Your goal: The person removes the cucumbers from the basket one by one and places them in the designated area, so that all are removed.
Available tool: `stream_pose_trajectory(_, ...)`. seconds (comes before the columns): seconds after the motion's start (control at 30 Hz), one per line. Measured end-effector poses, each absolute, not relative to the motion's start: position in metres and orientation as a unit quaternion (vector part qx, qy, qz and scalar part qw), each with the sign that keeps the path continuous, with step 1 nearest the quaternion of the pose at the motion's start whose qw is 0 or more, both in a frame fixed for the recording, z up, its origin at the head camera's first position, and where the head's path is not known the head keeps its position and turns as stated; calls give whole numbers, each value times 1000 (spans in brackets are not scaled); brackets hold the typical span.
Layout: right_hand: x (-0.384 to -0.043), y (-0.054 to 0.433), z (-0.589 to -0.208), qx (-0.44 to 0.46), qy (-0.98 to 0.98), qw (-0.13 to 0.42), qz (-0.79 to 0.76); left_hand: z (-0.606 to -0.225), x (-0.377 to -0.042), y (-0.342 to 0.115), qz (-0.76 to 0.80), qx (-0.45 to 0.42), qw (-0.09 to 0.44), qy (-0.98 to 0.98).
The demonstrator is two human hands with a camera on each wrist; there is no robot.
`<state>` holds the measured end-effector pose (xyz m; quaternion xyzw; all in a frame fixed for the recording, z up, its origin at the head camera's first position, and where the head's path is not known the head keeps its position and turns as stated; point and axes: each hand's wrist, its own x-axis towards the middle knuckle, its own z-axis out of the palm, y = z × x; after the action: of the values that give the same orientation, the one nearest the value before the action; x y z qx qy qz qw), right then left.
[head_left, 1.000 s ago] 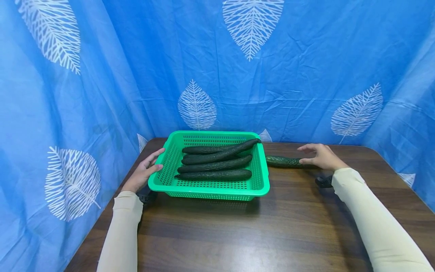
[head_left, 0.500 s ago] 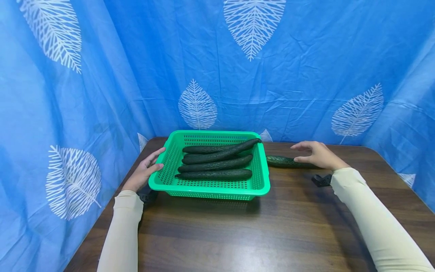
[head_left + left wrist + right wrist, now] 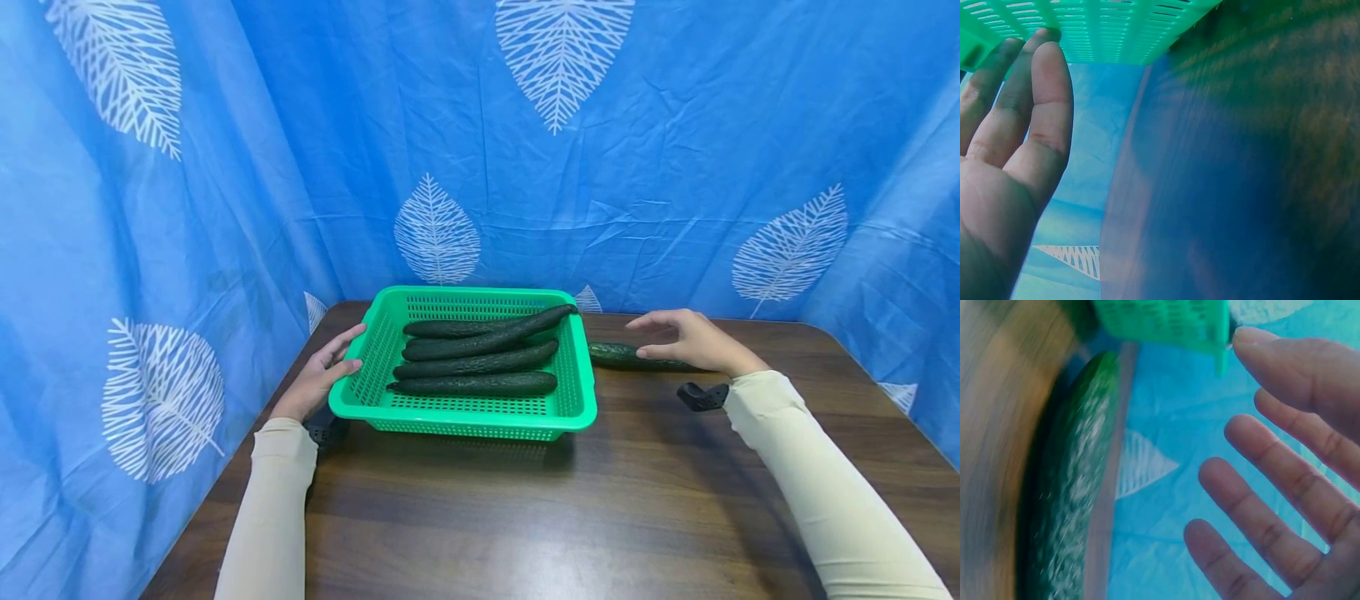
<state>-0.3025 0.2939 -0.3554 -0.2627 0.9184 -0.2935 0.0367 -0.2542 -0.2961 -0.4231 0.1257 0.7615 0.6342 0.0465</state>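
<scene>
A green plastic basket [image 3: 465, 432] with slotted walls stands on the table, holding several dark green cucumbers [image 3: 480, 385]. One of them leans up onto the right rim. My left hand [image 3: 318, 379] rests against the basket's left end, its fingers fairly straight at the wall in the left wrist view. Another cucumber [image 3: 611, 356] lies on the table just right of the basket. Above its right part is my right hand [image 3: 693, 343], fingers spread and thumb apart with nothing between them. In the right wrist view, that hand is apart from the cucumber [image 3: 1075, 487].
A brown wooden table [image 3: 480, 508] extends toward me in front of the basket. Blue curtains [image 3: 660, 150] with white leaf prints hang behind and at both sides. A black wrist device [image 3: 702, 397] is under my right wrist.
My right hand has drifted a little left over the loose cucumber, toward the basket, its fingers free. The left hand, the basket and the cucumbers stay in place.
</scene>
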Motion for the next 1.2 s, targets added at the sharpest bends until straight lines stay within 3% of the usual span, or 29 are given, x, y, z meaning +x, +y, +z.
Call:
stream_pose_trajectory(0.63,-290,260,-335,-318,871,86,-365,-423,-254,-296,641,144,45,753)
stream_pose_trajectory(0.9,-293,247,-329,-337,818,142,-444,-422,-255,-296,635,139,46,759)
stream_pose_trajectory(1.2,-299,233,-323,-319,807,163,-469,-422,-254,-296,636,138,47,758)
